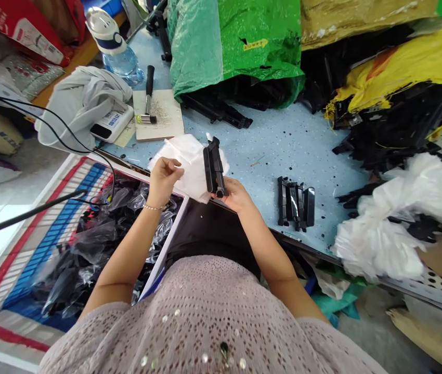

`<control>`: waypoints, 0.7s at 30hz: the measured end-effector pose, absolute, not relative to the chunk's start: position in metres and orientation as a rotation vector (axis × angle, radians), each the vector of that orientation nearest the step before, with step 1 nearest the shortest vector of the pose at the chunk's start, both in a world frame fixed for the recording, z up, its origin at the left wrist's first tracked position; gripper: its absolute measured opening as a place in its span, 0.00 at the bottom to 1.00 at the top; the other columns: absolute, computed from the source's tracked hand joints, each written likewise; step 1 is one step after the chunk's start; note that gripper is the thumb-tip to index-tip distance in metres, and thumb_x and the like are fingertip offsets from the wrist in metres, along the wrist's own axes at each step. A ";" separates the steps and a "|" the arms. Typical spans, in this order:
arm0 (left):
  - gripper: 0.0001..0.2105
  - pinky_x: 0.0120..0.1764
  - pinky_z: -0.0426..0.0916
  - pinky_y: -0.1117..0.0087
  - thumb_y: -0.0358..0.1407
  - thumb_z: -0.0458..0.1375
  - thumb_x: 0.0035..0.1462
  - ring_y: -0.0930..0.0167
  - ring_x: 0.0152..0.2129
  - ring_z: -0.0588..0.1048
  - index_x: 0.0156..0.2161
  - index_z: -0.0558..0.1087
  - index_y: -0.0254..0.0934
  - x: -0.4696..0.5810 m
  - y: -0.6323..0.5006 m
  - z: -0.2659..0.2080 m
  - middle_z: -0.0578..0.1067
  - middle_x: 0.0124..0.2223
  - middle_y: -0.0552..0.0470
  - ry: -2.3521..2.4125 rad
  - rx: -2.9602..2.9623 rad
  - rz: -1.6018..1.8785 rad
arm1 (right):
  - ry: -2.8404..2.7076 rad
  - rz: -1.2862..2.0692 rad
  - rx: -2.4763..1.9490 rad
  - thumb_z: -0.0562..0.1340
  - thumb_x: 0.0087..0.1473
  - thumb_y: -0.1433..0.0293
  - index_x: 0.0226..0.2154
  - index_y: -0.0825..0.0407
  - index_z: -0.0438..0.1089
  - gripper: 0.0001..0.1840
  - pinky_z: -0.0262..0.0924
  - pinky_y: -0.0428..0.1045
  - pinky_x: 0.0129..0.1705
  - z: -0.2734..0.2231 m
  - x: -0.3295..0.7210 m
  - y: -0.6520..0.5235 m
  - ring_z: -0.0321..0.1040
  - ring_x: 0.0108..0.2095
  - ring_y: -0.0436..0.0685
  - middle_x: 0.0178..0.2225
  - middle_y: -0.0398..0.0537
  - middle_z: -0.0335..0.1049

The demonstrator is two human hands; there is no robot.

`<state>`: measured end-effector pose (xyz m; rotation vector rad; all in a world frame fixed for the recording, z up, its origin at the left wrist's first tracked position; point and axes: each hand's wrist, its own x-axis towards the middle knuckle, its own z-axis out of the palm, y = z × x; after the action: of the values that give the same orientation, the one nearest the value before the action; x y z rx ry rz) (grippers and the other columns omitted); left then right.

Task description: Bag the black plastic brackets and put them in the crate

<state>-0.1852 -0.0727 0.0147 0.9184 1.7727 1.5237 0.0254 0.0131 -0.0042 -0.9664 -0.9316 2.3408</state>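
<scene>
My right hand (235, 194) grips the lower end of a black plastic part (213, 165), long and narrow, held upright above the table's near edge. To its left, my left hand (164, 179) has thumb and fingers pinched together; whatever is between them is too small to make out. Beneath both hands lies a stack of thin white plastic sheets or bags (187, 156). Further right on the blue tabletop (260, 135), several similar black parts (296, 203) rest side by side.
A hammer (149, 96) lies on a pale board (166, 111), near a white device (112, 124) and a water bottle (114, 49). Black parts spill from a green sack (260, 41) and a yellow sack (408, 62). Bagged parts fill a lined bin (49, 234) at left.
</scene>
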 end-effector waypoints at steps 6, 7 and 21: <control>0.17 0.52 0.71 0.59 0.28 0.51 0.60 0.60 0.49 0.76 0.48 0.79 0.39 -0.179 -0.078 0.026 0.78 0.55 0.44 2.115 1.644 1.002 | -1.019 2.086 -1.107 0.76 0.43 0.55 0.33 0.52 0.76 0.20 0.69 0.45 0.30 0.007 0.048 0.001 0.70 0.27 0.49 0.26 0.40 0.74; 0.18 0.52 0.71 0.59 0.28 0.50 0.62 0.60 0.49 0.77 0.52 0.78 0.38 -0.177 -0.077 0.026 0.77 0.56 0.43 2.107 1.687 0.970 | -1.019 2.079 -1.097 0.75 0.45 0.55 0.34 0.51 0.76 0.20 0.69 0.44 0.29 0.011 0.054 -0.004 0.71 0.27 0.50 0.27 0.41 0.75; 0.31 0.64 0.71 0.56 0.25 0.50 0.66 0.62 0.65 0.69 0.73 0.56 0.42 -0.121 -0.127 0.043 0.65 0.70 0.39 1.335 2.156 0.857 | -1.254 2.121 -1.158 0.70 0.49 0.66 0.30 0.53 0.74 0.08 0.69 0.46 0.33 0.010 0.046 -0.031 0.72 0.31 0.54 0.26 0.40 0.74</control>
<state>-0.1208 -0.1275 0.0428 2.1564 1.3353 0.8570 0.0463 -0.0307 0.0101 -1.1579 -1.2538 2.1209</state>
